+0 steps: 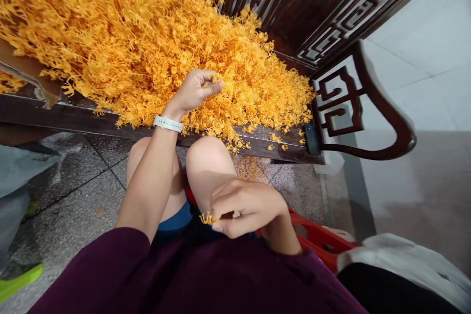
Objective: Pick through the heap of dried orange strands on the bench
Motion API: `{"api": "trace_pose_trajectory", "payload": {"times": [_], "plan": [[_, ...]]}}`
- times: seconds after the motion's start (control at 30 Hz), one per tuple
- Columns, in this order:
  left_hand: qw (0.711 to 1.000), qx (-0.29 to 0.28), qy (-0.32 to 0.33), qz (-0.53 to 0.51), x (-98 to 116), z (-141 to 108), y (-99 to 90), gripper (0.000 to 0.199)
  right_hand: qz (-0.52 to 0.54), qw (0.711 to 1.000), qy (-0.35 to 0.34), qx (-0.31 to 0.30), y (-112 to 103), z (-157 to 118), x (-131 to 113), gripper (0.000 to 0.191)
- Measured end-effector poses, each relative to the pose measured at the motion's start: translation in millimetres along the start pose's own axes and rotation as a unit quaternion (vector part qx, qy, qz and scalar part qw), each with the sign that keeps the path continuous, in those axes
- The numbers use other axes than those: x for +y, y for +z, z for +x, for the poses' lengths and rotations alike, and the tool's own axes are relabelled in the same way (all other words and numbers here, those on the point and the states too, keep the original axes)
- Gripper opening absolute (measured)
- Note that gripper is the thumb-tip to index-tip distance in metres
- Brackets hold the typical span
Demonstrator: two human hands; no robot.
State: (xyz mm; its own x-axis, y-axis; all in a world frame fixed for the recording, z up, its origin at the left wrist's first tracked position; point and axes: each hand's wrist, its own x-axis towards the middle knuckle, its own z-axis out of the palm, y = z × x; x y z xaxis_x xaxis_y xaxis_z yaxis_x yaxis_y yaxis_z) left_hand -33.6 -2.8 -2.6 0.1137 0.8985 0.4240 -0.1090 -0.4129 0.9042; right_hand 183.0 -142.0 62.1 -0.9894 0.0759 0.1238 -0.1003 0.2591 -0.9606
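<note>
Plainly, one small orange piece (206, 219) sits above the lap, pinched in the narrow grip of the right hand (252, 203). Farther forward, the left hand (195, 91) (a pale watch (168, 123) circles its wrist) pinches a second orange piece (217, 78) just at the orange pile (147, 34), which spreads over the dark wooden desk (73, 117), near a curved armrest (401, 130) at the right.

Phone (313, 138): dk. blue, we see it nr. armrest (406, 140)
Floor (79, 206): speckled grey tiles
Seat (312, 235): red plastic, to our R
Green thing (22, 282): btm. L, we can't ID
</note>
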Motion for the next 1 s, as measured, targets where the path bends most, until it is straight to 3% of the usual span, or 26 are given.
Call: {"api": "trace_pose_trajectory", "payload": {"times": [0.03, 0.07, 0.13, 0.2, 0.23, 0.27, 0.33, 0.4, 0.47, 0.53, 0.6, 0.73, 0.87, 0.93, 1.0], "plan": [[1.000, -0.009, -0.004, 0.001, 0.7, -0.5, -1.1, 0.057, 0.010, 1.000, 0.012, -0.009, 0.1, -1.2, 1.2, 0.016], [1.000, -0.022, -0.007, 0.006, 2.1, -2.0, -1.5, 0.057, 0.017, 0.999, 0.027, 0.026, -1.7, -4.1, 3.9, 0.014], [0.999, -0.044, -0.014, 0.021, 5.9, -6.4, -0.6, 0.056, 0.059, 0.977, 0.029, 0.203, -10.7, -14.0, 11.9, 0.012], [0.998, -0.053, -0.022, 0.029, 9.4, -10.2, 1.5, 0.056, 0.140, 0.908, -0.010, 0.395, -23.2, -25.7, 20.2, 0.024], [0.998, -0.056, -0.027, 0.030, 10.6, -11.2, 2.6, 0.056, 0.185, 0.868, -0.032, 0.460, -29.0, -30.7, 23.6, 0.035], [0.997, -0.058, -0.031, 0.031, 11.6, -11.8, 3.7, 0.057, 0.225, 0.835, -0.045, 0.500, -33.7, -34.5, 26.2, 0.046], [0.996, -0.068, -0.041, 0.035, 13.1, -11.8, 6.4, 0.060, 0.268, 0.802, -0.027, 0.533, -37.7, -38.1, 29.6, 0.055], [0.994, -0.088, -0.045, 0.047, 14.4, -11.7, 10.7, 0.062, 0.249, 0.789, 0.017, 0.561, -34.9, -36.5, 31.9, 0.040], [0.990, -0.121, -0.048, 0.056, 15.7, -12.4, 16.7, 0.060, 0.153, 0.789, 0.069, 0.591, -29.0, -31.7, 34.2, 0.024], [0.983, -0.165, -0.060, 0.054, 16.4, -13.6, 23.1, 0.056, 0.007, 0.797, 0.128, 0.590, -25.3, -26.3, 36.7, 0.020], [0.974, -0.209, -0.073, 0.049, 16.4, -14.6, 28.2, 0.055, -0.124, 0.796, 0.187, 0.562, -26.1, -23.0, 39.6, 0.030], [0.969, -0.232, -0.067, 0.061, 13.8, -15.5, 31.8, 0.064, -0.219, 0.787, 0.249, 0.520, -34.0, -23.7, 45.0, 0.047], [0.987, -0.139, -0.027, 0.072, 2.9, -12.1, 33.4, 0.064, -0.231, 0.821, 0.234, 0.466, -30.8, -21.7, 41.6, 0.046], [0.997, -0.049, 0.002, 0.066, -7.4, -6.9, 34.4, 0.061, -0.197, 0.868, 0.197, 0.412, -24.3, -16.8, 33.6, 0.047], [0.997, 0.047, 0.017, 0.057, -18.8, 0.2, 34.2, 0.062, -0.119, 0.932, 0.148, 0.310, -17.7, -11.1, 22.9, 0.048]]}}
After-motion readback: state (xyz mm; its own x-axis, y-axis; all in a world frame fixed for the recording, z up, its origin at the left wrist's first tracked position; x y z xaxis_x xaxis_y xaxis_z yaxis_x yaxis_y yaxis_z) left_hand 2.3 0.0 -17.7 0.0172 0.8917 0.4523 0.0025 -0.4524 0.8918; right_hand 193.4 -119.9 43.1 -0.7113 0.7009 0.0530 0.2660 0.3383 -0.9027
